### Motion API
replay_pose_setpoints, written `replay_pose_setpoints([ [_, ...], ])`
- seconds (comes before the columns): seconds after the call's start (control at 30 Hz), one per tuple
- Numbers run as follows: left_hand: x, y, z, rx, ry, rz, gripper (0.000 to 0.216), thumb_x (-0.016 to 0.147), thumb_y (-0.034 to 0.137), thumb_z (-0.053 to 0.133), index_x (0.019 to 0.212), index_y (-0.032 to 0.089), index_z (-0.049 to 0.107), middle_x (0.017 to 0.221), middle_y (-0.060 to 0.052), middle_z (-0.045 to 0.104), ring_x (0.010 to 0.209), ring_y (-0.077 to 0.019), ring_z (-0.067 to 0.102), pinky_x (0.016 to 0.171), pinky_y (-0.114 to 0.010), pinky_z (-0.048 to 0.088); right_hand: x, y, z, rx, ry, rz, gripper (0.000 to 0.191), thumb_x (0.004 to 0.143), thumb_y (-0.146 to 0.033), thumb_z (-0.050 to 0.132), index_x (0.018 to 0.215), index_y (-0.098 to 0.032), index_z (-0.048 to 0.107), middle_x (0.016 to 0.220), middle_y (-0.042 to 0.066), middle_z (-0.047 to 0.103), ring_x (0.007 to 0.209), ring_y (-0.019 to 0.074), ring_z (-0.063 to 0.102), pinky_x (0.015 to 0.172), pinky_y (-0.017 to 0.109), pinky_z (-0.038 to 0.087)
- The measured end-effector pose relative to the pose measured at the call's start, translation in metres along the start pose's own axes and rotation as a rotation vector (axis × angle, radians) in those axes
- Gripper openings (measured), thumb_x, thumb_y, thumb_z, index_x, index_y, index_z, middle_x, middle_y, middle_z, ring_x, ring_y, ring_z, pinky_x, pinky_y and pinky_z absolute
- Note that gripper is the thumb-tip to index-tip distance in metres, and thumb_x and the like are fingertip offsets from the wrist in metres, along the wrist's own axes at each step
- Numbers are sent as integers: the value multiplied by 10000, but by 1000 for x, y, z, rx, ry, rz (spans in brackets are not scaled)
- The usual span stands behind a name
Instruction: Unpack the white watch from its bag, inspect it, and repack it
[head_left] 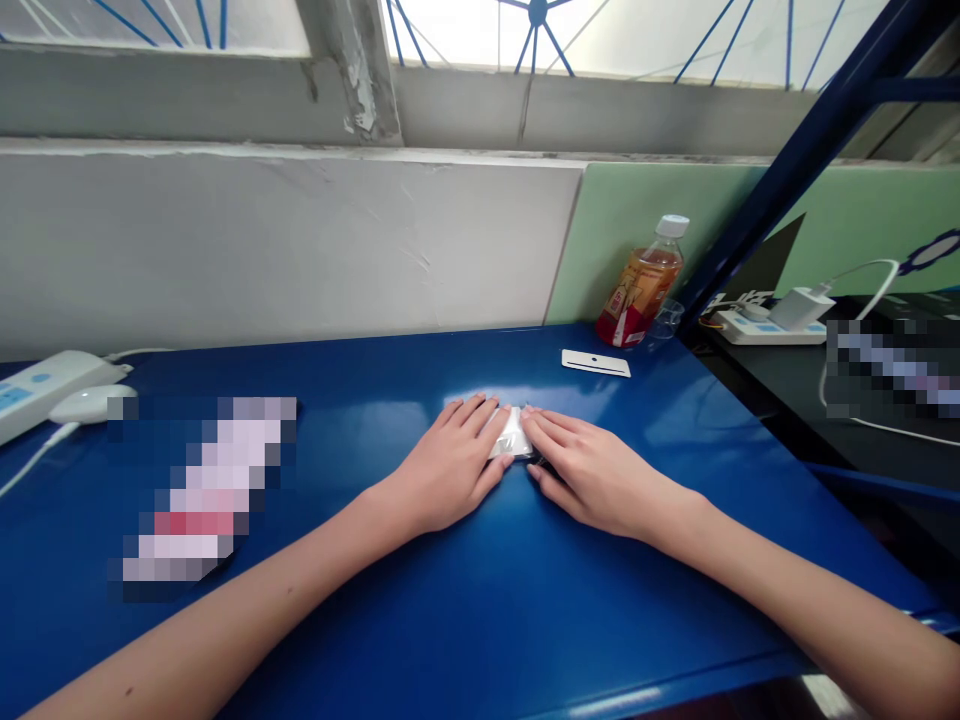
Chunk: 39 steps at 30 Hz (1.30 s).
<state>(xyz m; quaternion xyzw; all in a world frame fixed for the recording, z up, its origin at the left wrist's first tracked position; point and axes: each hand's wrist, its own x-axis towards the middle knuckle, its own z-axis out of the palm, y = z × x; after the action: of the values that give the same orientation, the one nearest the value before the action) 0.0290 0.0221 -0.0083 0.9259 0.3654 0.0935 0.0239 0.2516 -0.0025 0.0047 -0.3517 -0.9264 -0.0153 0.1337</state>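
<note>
packet: it lies on the blue table between your two hands, small, whitish and shiny, partly hidden under your fingers.
left hand: palm down, fingers stretched out and slightly apart, the index along the packet's left side, the thumb spread toward its near edge.
right hand: fingertips at the packet's right side, thumb set lower and apart from them; you cannot tell from here whether they pinch it.
handling: press lightly and evenly from both sides so the packet lies flat; the shiny surface looks likely to slip, so let the left hand steady it while the right works the edge.
card: white and flat, just beyond your right hand; mind your knuckles if you reach forward.
bottle: upright near the wall, behind the card, beside the blue post.
blurred item: left of your left hand, details masked.
power strip: far left, its cable well apart from your work.
</note>
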Motion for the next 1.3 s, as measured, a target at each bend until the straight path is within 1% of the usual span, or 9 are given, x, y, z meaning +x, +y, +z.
replay_pose_setpoints([
  [0.23,0,1,-1,9,-20,-11,566,1046,425,261,1469,74,396,1515,-183,431,1429,-335,346,1139,-502,295,-1,-3,-1,25,-29,47,560,969,-322,469,1371,67,474,1383,285,550,1326,375,499,1101,467,452],
  [0.4,0,1,-1,7,-24,-10,565,1047,425,286,1485,79,378,1527,-180,414,1434,-334,339,1155,-501,273,-5,-3,1,116,-22,102,659,972,-410,482,1438,49,403,1494,293,418,1446,401,294,1121,550,399],
  [0.53,0,1,-2,5,-25,-7,566,1047,423,281,1478,72,384,1521,-185,420,1432,-338,341,1150,-511,282,-7,1,2,217,12,114,646,973,-434,487,1465,-24,402,1534,236,390,1492,361,174,1147,559,358],
  [0.7,0,1,-3,5,-29,-1,564,1046,409,291,1472,52,386,1515,-198,424,1428,-353,342,1147,-521,280,-5,3,1,312,18,124,610,972,-387,500,1470,-48,405,1529,211,410,1485,355,211,1140,573,363],
  [0.83,0,1,-3,3,-20,2,563,1049,414,280,1472,56,381,1512,-198,427,1422,-349,354,1149,-512,282,0,6,0,434,53,161,509,965,-344,515,1410,-98,507,1479,173,495,1462,338,296,1152,557,355],
  [0.93,-1,-1,-3,-1,-13,9,585,1043,454,303,1486,76,356,1520,-188,420,1426,-337,351,1156,-487,283,2,13,1,473,76,195,453,966,-337,514,1343,-93,578,1418,169,564,1440,328,350,1148,532,375],
  [1.07,-2,-3,-2,-12,-14,8,590,1032,469,349,1493,100,348,1523,-175,423,1435,-326,341,1159,-484,280,1,22,3,420,89,172,413,990,-333,474,1314,-110,599,1377,156,603,1430,322,370,1135,545,384],
  [1.17,-2,-4,-2,-22,-20,6,585,1039,461,326,1501,102,341,1534,-173,405,1442,-321,327,1161,-492,269,-1,28,3,341,111,123,400,1006,-298,442,1341,-124,573,1383,150,599,1411,314,403,1120,553,402],
  [1.3,-1,-5,-3,-22,-33,6,573,1046,459,305,1508,121,337,1543,-159,397,1443,-320,327,1160,-495,269,-3,36,4,281,134,124,389,1007,-224,408,1360,-154,557,1381,131,603,1373,290,457,1102,530,433],
])
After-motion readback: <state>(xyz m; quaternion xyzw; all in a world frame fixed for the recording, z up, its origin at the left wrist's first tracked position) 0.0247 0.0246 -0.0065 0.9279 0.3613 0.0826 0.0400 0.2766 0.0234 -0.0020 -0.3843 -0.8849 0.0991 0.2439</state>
